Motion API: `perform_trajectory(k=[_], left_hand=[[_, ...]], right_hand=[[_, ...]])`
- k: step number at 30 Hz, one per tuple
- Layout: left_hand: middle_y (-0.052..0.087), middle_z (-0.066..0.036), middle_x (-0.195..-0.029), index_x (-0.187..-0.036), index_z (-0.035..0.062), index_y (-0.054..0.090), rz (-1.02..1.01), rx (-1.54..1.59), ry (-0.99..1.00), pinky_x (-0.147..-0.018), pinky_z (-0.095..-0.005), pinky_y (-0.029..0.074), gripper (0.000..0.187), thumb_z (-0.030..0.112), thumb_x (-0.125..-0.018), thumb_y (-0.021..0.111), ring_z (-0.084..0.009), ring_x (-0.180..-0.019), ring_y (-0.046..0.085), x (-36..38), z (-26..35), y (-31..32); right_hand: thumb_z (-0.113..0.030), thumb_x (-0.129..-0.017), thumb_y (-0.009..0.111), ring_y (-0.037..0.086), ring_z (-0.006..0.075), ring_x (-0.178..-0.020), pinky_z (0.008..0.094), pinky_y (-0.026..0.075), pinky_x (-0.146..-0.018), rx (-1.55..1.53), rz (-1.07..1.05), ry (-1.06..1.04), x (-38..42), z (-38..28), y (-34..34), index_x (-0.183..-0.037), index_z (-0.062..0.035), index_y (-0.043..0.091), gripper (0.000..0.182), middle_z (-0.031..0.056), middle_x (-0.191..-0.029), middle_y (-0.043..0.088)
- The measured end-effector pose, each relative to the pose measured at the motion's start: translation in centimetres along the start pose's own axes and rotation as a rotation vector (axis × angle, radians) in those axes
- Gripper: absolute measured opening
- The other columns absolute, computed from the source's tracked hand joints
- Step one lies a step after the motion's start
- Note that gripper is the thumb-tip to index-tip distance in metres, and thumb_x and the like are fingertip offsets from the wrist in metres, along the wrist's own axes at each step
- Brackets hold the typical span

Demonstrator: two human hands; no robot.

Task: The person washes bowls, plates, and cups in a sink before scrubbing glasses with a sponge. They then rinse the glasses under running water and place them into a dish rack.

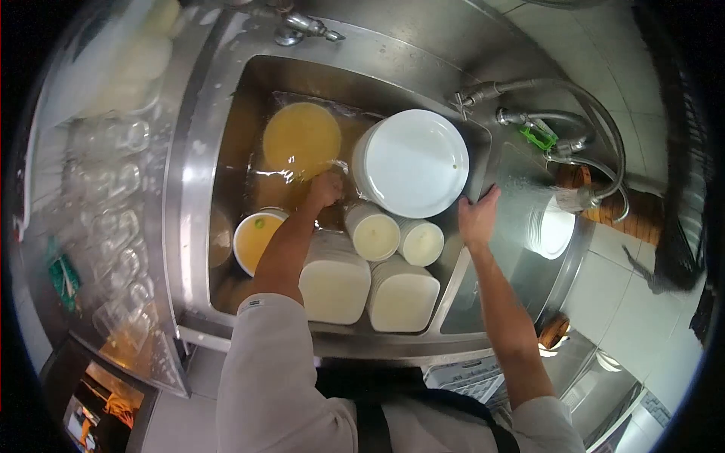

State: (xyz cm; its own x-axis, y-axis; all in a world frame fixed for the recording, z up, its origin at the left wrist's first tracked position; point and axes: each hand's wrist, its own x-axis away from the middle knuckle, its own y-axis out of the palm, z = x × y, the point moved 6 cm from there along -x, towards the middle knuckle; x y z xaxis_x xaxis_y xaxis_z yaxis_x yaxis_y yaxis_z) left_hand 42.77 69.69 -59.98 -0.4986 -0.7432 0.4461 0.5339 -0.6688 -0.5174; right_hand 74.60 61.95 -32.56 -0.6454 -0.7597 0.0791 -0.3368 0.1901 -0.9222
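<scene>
My left hand [326, 190] reaches into the murky water of the steel sink [226, 151]. Its fingers look curled, and what they hold, if anything, is hidden. Just beyond it, a round yellowish dish [302, 140] lies in the water. To its right leans a tall stack of white round plates [415, 162]. My right hand [479, 217] rests on the sink's right divider beside those plates, thumb and fingers apart. Nearer me stand stacks of small bowls [376, 238] and squarish white dishes [334, 287]. A bowl of yellow liquid [257, 238] sits by my left forearm.
A second basin at right holds another plate stack [553, 228] under a hose sprayer [581, 198]. Taps [302, 29] stand at the back. Clear glasses [113, 226] line the left counter, with a green cloth-like item [63, 275] beside them.
</scene>
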Motion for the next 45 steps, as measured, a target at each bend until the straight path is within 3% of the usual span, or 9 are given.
perform_trajectory(k=[6, 15, 20, 22, 31, 38, 42, 43, 45], left_hand=[[0.066, -0.004, -0.089, -0.095, 0.0083, 0.065, 0.148, 1.326, -0.353, -0.073, -0.0292, 0.055, 0.003, 0.011, -0.096, 0.063, -0.0157, -0.079, 0.064, 7.9, 6.1, -7.7], [0.066, -0.01, -0.095, -0.103, 0.0039, 0.061, 0.283, 1.633, 0.092, -0.071, -0.0309, 0.051, 0.01, 0.003, -0.093, 0.059, -0.0179, -0.084, 0.064, 28.7, 13.9, -18.4], [0.064, -0.008, -0.093, -0.103, 0.0023, 0.061, 0.568, 1.58, 0.058, -0.072, -0.0303, 0.05, 0.013, 0.003, -0.091, 0.057, -0.0159, -0.082, 0.061, 46.0, 11.0, -16.7], [0.063, -0.008, -0.093, -0.103, 0.0027, 0.06, 0.726, 1.534, -0.052, -0.073, -0.029, 0.051, 0.015, 0.005, -0.088, 0.057, -0.0184, -0.083, 0.063, 53.0, 8.7, -13.2], [0.066, -0.004, -0.097, -0.105, 0.008, 0.068, 1.05, 1.248, -1.099, -0.071, -0.0332, 0.054, 0.017, 0.011, -0.097, 0.054, -0.0157, -0.086, 0.061, 75.0, -4.5, 13.3], [0.055, -0.013, -0.128, -0.13, 0.0072, 0.057, 1.112, 1.288, -1.462, -0.09, -0.045, 0.051, 0.037, 0.022, -0.096, 0.06, -0.0277, -0.112, 0.055, 80.5, -9.5, 20.5], [0.066, -0.009, -0.101, -0.115, 0.0036, 0.064, 1.104, 1.115, -1.456, -0.082, -0.0422, 0.054, 0.03, 0.021, -0.091, 0.067, -0.0239, -0.089, 0.062, 81.9, -11.1, 20.3], [0.067, -0.009, -0.096, -0.105, 0.003, 0.063, 0.956, 0.657, -1.508, -0.077, -0.04, 0.054, 0.022, 0.015, -0.087, 0.068, -0.0245, -0.082, 0.062, 83.8, -13.0, 20.0], [0.067, -0.012, -0.089, -0.087, 0.0024, 0.06, 1.264, 0.48, -1.435, -0.069, -0.0363, 0.052, 0.012, 0.006, -0.079, 0.068, -0.0233, -0.073, 0.061, 82.1, -10.6, 16.2]], right_hand=[[-0.016, -0.081, 0.067, 0.058, 0.0488, -0.113, 0.0544, 0.048, -0.094, 0.045, -0.01, 0.03, 0.7, -1.0, -1.0, -0.131, 0.0004, 0.036, 0.061, 0.0277, -0.122, 0.057], [-0.019, -0.081, 0.069, 0.056, 0.0474, -0.118, 0.0503, 0.046, -0.102, 0.036, -0.057, 0.019, 0.8, -0.1, -1.0, -0.13, 0.0034, 0.038, 0.062, 0.0296, -0.128, 0.056], [-0.02, -0.077, 0.074, 0.059, 0.0469, -0.115, 0.0506, 0.047, -0.1, 0.113, -0.003, -0.242, -1.3, 2.5, 2.0, -0.128, 0.0068, 0.038, 0.068, 0.0291, -0.123, 0.058], [-0.023, -0.08, 0.073, 0.054, 0.046, -0.122, 0.0514, 0.045, -0.104, 0.116, -0.073, -0.076, 0.0, 1.2, 0.8, -0.132, 0.0047, 0.038, 0.069, 0.0282, -0.127, 0.055], [-0.026, -0.078, 0.074, 0.061, 0.0445, -0.115, 0.0535, 0.048, -0.098, 0.168, -0.041, -0.046, -0.5, 1.4, 1.5, -0.132, 0.0019, 0.038, 0.07, 0.0256, -0.124, 0.061], [-0.025, -0.078, 0.075, 0.063, 0.0441, -0.111, 0.0542, 0.049, -0.098, 0.135, -0.077, -0.001, 0.2, 0.8, 1.0, -0.129, 0.0015, 0.039, 0.068, 0.0252, -0.121, 0.062], [-0.026, -0.077, 0.076, 0.062, 0.0432, -0.11, 0.0503, 0.048, -0.098, 0.129, -0.114, -0.111, -1.6, 2.3, 2.6, -0.127, 0.0048, 0.038, 0.07, 0.0261, -0.121, 0.06], [-0.026, -0.078, 0.077, 0.061, 0.0427, -0.11, 0.0489, 0.048, -0.099, 0.128, -0.111, -0.17, -2.7, 3.1, 3.0, -0.126, 0.0063, 0.038, 0.07, 0.0271, -0.123, 0.059], [-0.034, -0.08, 0.08, 0.056, 0.0382, -0.117, 0.046, 0.045, -0.101, 0.064, -0.123, -0.25, -3.5, 4.7, 3.4, -0.127, 0.0125, 0.037, 0.079, 0.0296, -0.129, 0.054]])
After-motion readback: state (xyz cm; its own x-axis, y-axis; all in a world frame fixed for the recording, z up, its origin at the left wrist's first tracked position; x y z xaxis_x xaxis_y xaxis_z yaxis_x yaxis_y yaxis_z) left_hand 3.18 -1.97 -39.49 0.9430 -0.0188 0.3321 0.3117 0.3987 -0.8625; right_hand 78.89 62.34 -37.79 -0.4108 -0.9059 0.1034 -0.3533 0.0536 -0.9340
